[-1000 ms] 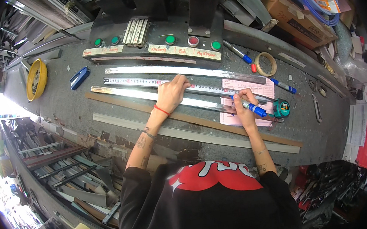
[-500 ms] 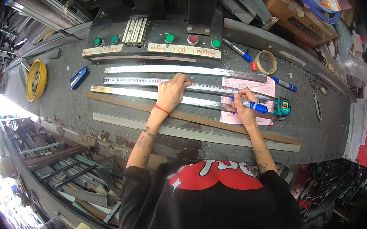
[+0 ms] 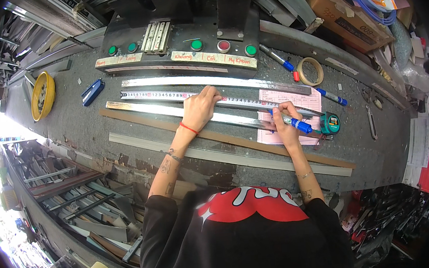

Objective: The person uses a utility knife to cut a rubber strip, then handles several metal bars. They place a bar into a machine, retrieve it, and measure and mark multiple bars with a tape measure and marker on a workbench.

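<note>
A steel tape measure blade [image 3: 160, 95] lies pulled out across the bench, its green case [image 3: 330, 123] at the right end. My left hand [image 3: 200, 108] is closed over the blade near its middle, fingers bent and pressed together. Between the fingers of my right hand [image 3: 287, 123] is a blue and white marker [image 3: 298, 124], held with the tip side to the left, beside the blade. Shiny metal strips lie on both sides of the tape: a far strip [image 3: 179, 82] and a near strip [image 3: 151, 108]. My right hand covers part of a pink paper sheet [image 3: 300, 97].
Nearer me lie a brown strip [image 3: 142, 121] and a pale strip [image 3: 149, 142]. A machine base with green buttons [image 3: 196, 44] stands at the back. Around it are a yellow bowl [image 3: 50, 92], a blue stapler [image 3: 93, 91], a tape roll [image 3: 310, 71], markers [image 3: 332, 97] and a cutter knife [image 3: 372, 122].
The view has shifted very slightly. Both hands, the tape measure and the marker stay nearly where they were.
</note>
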`<state>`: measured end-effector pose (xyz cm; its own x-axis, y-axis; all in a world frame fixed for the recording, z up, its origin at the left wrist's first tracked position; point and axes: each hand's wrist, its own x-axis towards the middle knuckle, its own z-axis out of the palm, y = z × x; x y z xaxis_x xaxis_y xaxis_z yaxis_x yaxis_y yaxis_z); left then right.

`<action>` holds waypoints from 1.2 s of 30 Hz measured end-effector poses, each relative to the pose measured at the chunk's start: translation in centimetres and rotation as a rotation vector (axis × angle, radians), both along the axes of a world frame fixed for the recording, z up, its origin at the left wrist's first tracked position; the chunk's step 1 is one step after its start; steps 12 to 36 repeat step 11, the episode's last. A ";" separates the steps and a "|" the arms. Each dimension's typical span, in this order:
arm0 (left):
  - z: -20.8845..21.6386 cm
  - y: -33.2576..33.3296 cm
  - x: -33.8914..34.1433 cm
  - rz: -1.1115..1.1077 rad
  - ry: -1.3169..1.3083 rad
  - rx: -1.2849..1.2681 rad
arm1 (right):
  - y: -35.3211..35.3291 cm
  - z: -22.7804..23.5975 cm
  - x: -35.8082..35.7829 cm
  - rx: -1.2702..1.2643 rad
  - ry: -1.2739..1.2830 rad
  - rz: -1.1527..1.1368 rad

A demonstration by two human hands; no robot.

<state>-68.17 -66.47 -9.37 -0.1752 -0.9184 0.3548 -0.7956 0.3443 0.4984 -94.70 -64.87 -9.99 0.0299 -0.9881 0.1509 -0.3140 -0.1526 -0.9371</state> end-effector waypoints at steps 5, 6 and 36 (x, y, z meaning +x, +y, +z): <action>0.1 0.0 -0.1 0.002 0.000 -0.003 | 0.0 0.1 0.1 0.010 -0.007 -0.013; 0.1 0.0 -0.1 0.000 0.002 -0.012 | 0.0 0.1 0.1 0.034 -0.010 -0.013; 0.1 0.0 -0.1 -0.003 0.014 -0.001 | 0.1 0.9 0.3 0.007 0.021 -0.021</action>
